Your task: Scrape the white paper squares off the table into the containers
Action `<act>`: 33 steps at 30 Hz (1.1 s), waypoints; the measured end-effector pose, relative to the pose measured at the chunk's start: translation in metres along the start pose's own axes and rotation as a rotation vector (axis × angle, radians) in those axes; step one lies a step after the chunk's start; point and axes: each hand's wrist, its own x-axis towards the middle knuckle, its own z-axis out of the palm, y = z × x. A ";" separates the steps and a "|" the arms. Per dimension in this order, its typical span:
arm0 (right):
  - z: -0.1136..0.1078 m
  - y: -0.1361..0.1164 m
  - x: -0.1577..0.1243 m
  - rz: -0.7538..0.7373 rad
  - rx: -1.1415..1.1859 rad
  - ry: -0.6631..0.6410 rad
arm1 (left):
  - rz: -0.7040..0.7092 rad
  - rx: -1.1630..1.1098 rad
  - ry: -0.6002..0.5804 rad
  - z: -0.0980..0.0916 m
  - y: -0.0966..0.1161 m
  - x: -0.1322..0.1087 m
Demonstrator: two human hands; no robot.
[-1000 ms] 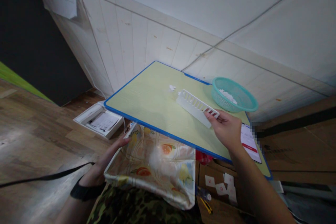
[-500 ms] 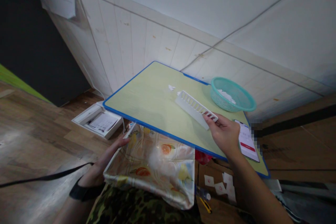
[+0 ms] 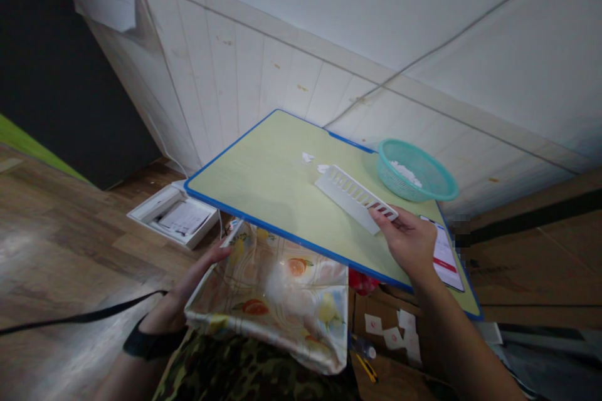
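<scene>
My right hand point(image 3: 408, 239) is closed on one end of a white slotted plastic tray point(image 3: 352, 195), held at a slant low over the yellow-green tabletop point(image 3: 254, 166). Small white scraps point(image 3: 307, 157) lie on the tabletop, one of them close to the tray's far end. On my lap, partly under the table's front edge, rests a box lined with shiny fruit-print sheeting point(image 3: 254, 307). My left hand point(image 3: 207, 269) grips its left rim, thumb showing and the other fingers hidden. Inside the box is a whitish patch that I cannot make out.
A turquoise basket point(image 3: 435, 178) with white pieces in it stands at the table's back right. A phone point(image 3: 446, 257) lies near the right edge. Below are paper cards point(image 3: 394, 338) and a yellow cutter point(image 3: 367, 368); a white open box point(image 3: 174, 216) sits on the floor, left.
My right hand has shifted slightly right with the slotted tray, so a white scrap beside its far end shows more fully. My left hand and the lined box stay nearly still.
</scene>
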 end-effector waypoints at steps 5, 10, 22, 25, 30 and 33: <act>0.000 0.000 -0.005 -0.001 -0.014 -0.034 | 0.089 -0.012 -0.064 0.006 0.003 -0.004; -0.002 -0.008 -0.007 -0.005 0.045 -0.066 | -0.001 -0.010 -0.021 0.003 0.002 -0.003; 0.030 -0.005 0.012 -0.082 0.162 -0.103 | 0.052 0.039 -0.021 -0.009 0.000 0.004; 0.024 -0.013 0.008 -0.149 0.143 -0.148 | 0.080 0.031 -0.002 -0.007 0.002 0.003; 0.009 -0.026 -0.001 -0.190 0.166 -0.221 | 0.016 -0.039 -0.064 -0.006 0.002 0.005; 0.007 -0.027 -0.003 -0.170 0.187 -0.222 | -0.017 -0.060 -0.092 -0.007 0.002 0.007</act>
